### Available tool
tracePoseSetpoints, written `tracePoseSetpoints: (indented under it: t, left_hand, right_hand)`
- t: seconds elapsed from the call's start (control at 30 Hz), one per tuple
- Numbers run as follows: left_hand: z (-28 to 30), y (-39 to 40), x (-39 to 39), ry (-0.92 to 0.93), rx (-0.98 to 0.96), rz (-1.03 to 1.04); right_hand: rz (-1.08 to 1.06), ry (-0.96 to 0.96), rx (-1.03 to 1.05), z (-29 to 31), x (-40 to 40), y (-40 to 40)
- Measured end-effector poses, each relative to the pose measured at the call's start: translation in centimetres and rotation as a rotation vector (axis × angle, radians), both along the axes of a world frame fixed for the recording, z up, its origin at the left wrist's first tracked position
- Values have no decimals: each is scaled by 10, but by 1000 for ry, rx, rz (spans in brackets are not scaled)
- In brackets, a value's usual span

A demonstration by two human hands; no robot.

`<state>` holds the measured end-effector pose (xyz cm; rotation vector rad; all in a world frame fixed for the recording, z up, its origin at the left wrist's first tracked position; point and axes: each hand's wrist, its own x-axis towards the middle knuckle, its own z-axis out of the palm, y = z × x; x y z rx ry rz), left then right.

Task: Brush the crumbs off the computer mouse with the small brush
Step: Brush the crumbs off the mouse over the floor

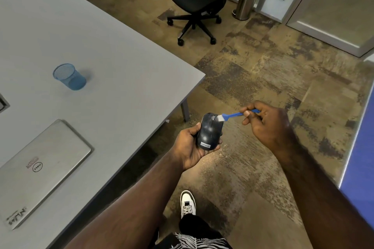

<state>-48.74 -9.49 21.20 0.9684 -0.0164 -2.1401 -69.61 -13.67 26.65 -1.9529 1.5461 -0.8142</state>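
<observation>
Your left hand point(189, 148) cups the computer mouse point(209, 131) out over the carpeted floor point(263, 79), just past the counter point(125, 66) corner. That grip is wrapped round the mouse's sides, thumb on the left flank, fingertips showing on the right. The mouse's long axis runs away from you, leaning slightly right; its labelled tail end sits nearest your wrist and the buttons and scroll wheel point forward.

Your right hand point(267, 125) pinches the small brush point(232, 115) by the end of its blue handle, fingers closed tight on it. The brush lies nearly level, handle to the right, pale bristles to the left, touching the mouse's front right edge beside the wheel. Any crumbs are too small to make out from here.

On the counter, well to the left, sit a closed laptop point(42, 166) and a blue mesh cup point(69, 77). Open floor spreads ahead and to the right, up to an office chair point(195, 0).
</observation>
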Motion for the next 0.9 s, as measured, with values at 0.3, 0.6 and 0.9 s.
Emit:
tracePoseSetpoints:
  t: [0.3,0.6,0.9]
  left_hand:
    - [2,-3,1,57,1,27]
    - [4,-3,0,46,2,48]
    - [4,0,0,37,-16,2]
  right_hand:
    - [24,-47,-20,-1,4,5]
    - [135,-25,-4,0,11,19]
    - [1,4,-52,2,10,17]
